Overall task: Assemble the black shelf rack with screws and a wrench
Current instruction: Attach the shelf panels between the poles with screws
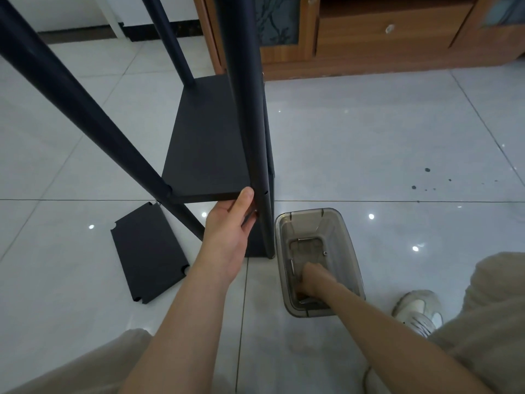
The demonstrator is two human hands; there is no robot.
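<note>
Centre frame, shelf board (204, 143) is being gripped by left hand (230, 231); right hand (311, 280) is being held in one bin (306, 211), grasp unclear; three poles (250, 109).

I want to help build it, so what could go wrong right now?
The near corner of the shelf board seems held up only by the left hand, beside the pole; a slip could drop the board onto that hand. The right hand is deep in the clear bin of metal parts; it might tip the bin. The loose panel lies on the floor, easy to step on.
</note>
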